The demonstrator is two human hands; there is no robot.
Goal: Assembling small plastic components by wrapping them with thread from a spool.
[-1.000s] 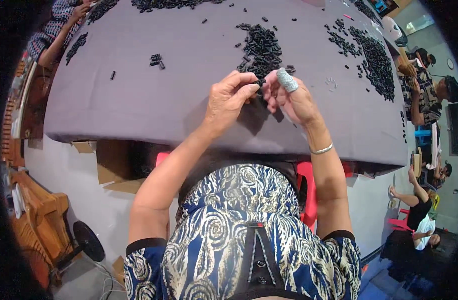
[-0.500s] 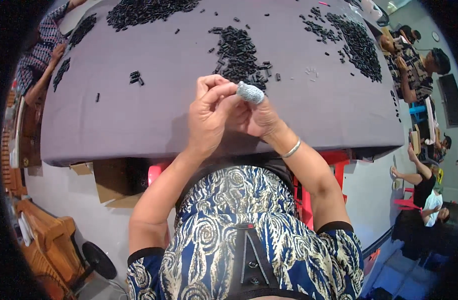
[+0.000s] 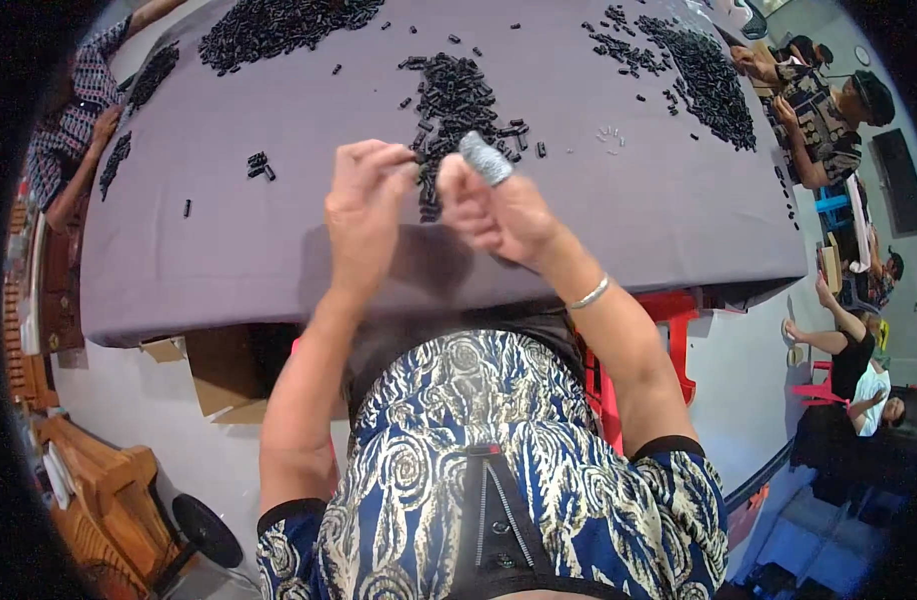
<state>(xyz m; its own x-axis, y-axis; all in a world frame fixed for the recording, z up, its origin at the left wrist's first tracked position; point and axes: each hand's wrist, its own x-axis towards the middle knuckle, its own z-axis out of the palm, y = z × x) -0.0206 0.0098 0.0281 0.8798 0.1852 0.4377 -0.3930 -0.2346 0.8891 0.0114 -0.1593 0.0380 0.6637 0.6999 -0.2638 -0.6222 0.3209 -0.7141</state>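
Note:
My left hand [image 3: 364,205] is raised over the near part of the table, fingers pinched. A small dark bit shows at its fingertips, too blurred to name. To its right, apart from it, my right hand [image 3: 504,215] has its fingers curled in; what they hold, if anything, is hidden. A silver-grey wrap [image 3: 487,158] covers one digit of the right hand, and a silver bangle [image 3: 591,292] circles that wrist. Just beyond both hands lies a pile of small black cylindrical pieces [image 3: 454,95], partly behind them.
Grey cloth covers the table [image 3: 229,260]. More black pieces form a heap at far left [image 3: 279,35] and another at far right [image 3: 709,85]. A few lie at left [image 3: 261,166]; small pale bits [image 3: 611,138] lie at right. Other people sit at both sides. A cardboard box [image 3: 224,370] stands below.
My hands have come apart: the left moved leftward, the right slightly down and to the right. Table and heaps have shifted slightly in the view.

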